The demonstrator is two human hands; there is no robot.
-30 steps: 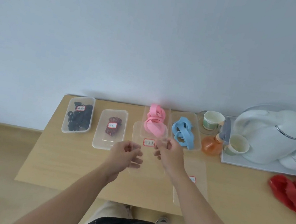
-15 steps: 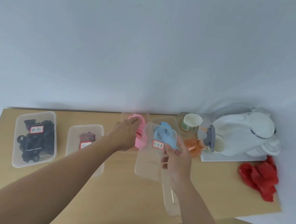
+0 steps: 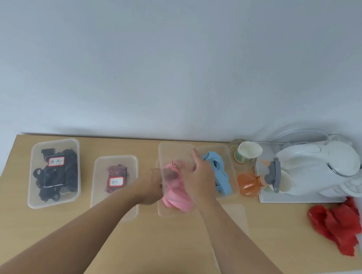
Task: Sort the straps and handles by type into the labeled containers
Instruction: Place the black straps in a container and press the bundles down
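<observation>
**Table along the wall, listed left to right**

Table point(image 3: 181, 250), far edge against the wall point(image 3: 188, 55).
- Leftmost container point(image 3: 30, 184): buckles point(image 3: 58, 174) inside.
- Second container point(image 3: 95, 194): folded strap point(image 3: 116, 178) inside.
- Third container point(image 3: 170, 215): loop straps point(image 3: 177, 198) inside, lid point(image 3: 172, 152) over it.
- Fourth container point(image 3: 230, 166): loop bands point(image 3: 215, 166) inside, spare lid point(image 3: 236, 216) lying before it.
- Paper cup point(image 3: 247, 152), with the spray bottle point(image 3: 249, 184) before it.
- Tray point(image 3: 284, 199), bearing the kettle point(image 3: 319, 168).
- Crumpled bag point(image 3: 337, 223), before the tray.

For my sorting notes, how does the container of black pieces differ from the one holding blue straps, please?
The black-piece container sits far left, the blue-strap container right of centre. The first shows a white label on top; the second shows none. The right hand partly hides only the second. Both are clear plastic.
</observation>
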